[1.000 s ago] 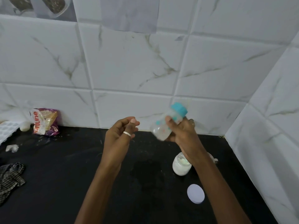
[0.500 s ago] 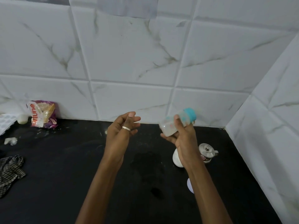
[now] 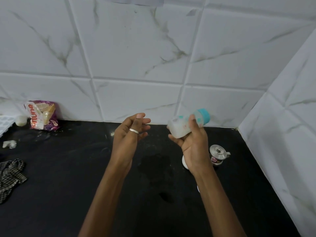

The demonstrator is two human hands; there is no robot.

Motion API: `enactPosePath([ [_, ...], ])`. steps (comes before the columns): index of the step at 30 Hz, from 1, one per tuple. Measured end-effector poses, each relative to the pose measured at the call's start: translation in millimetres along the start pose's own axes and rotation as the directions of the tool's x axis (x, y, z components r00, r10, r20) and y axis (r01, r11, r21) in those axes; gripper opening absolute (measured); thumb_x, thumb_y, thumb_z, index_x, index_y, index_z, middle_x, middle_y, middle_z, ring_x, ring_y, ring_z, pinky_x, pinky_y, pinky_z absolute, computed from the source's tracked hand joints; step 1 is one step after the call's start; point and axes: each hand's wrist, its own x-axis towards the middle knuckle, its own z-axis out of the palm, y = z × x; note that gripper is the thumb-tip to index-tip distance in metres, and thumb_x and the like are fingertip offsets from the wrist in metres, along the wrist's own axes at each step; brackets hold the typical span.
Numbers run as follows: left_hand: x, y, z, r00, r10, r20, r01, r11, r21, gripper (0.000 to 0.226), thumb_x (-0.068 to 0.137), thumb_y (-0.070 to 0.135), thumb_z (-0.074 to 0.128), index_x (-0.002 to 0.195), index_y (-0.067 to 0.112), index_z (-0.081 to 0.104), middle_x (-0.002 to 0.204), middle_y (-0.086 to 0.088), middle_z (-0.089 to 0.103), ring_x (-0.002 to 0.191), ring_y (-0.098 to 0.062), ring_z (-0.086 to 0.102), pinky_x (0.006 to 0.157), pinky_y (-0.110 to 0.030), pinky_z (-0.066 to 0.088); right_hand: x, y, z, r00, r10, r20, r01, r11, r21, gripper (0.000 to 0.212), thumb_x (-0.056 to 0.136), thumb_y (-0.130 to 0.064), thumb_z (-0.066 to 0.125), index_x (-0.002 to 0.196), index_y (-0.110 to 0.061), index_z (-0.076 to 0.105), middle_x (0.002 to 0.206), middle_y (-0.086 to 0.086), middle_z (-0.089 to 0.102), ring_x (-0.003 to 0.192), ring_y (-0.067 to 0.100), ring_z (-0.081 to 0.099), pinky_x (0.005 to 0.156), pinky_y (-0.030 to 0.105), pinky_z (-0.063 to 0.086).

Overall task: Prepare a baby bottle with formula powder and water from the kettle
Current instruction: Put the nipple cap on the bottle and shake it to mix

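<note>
Holding one baby bottle [image 3: 186, 124] tilted in the air above the counter [image 3: 68, 194], your right hand [image 3: 193, 144] curls its fingers and thumb round the cloudy body. The bottle's one teal cap [image 3: 204, 116] points up and right, toward the wall corner. Your left hand [image 3: 130, 134], wearing one ring [image 3: 133, 131], hangs beside it with fingers loosely curled, grasping nothing, and the two hands are apart.

Below your right wrist stand one steel kettle [image 3: 218, 153] and one white jar [image 3: 184, 163], which is partly hidden. Along the left of the counter lie one printed packet [image 3: 42, 115], one checked cloth [image 3: 10, 175] and one white scrap [image 3: 9, 144].

The counter ends at the tiled back wall [image 3: 136, 57] and at the side wall [image 3: 290, 134] on your right, with the kettle near that corner. Bare dark surface, bearing one damp patch [image 3: 155, 161], lies between your arms and the packet.
</note>
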Motion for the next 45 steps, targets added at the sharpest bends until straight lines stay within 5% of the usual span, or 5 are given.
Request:
enactPosePath([
  [11,2,-5,-2,1.0,-0.024,0.0,0.024,1.0,-0.012,0.023,0.102,0.036,0.062,0.115,0.021,0.074,0.11,-0.004,0.079,0.098,-0.019,0.074,0.086,-0.037,0.056,-7,6,-7,0.988,0.085,0.126,-0.052,0.969,-0.242,0.05,0.085,-0.04,0.071,0.13,-0.02,0.058,0.116,0.001,0.074,0.115,0.029,0.071,0.076,0.046,0.064],
  [15,1,-5,-3,1.0,-0.027,0.013,0.028,0.999,-0.02,0.027,0.096,0.044,0.064,0.113,0.025,0.075,0.112,-0.004,0.079,0.099,-0.019,0.074,0.087,-0.035,0.057,-9,7,-5,0.999,0.045,0.006,-0.045,0.999,-0.028,0.053,0.09,-0.041,0.069,0.134,-0.015,0.054,0.125,0.014,0.07,0.115,0.035,0.071,0.072,0.044,0.063],
  [19,1,-7,-3,1.0,-0.03,0.007,0.031,0.999,-0.02,0.022,0.103,0.034,0.06,0.114,0.022,0.074,0.112,-0.004,0.079,0.099,-0.018,0.074,0.09,-0.038,0.057,-8,7,-8,0.993,0.083,0.087,-0.058,0.965,-0.257,0.055,0.087,-0.039,0.074,0.133,-0.017,0.057,0.125,0.013,0.069,0.118,0.034,0.069,0.077,0.05,0.064],
  [23,-1,-4,-2,0.999,-0.026,0.026,0.027,0.999,-0.025,0.023,0.096,0.046,0.066,0.107,0.028,0.077,0.11,-0.002,0.079,0.097,-0.017,0.074,0.085,-0.032,0.056,-7,2,-3,1.0,0.02,0.009,-0.02,0.999,-0.028,0.061,0.089,-0.041,0.066,0.14,-0.01,0.051,0.128,0.016,0.069,0.116,0.036,0.071,0.074,0.044,0.063],
  [45,-1,-3,-1,0.999,-0.028,0.022,0.028,1.0,-0.004,0.035,0.092,0.045,0.063,0.115,0.021,0.073,0.11,-0.003,0.079,0.098,-0.018,0.074,0.086,-0.034,0.057,-2,6,0,0.996,0.065,0.061,-0.057,0.99,-0.129,0.048,0.086,-0.04,0.072,0.128,-0.019,0.059,0.119,0.008,0.074,0.113,0.032,0.072,0.076,0.047,0.064],
])
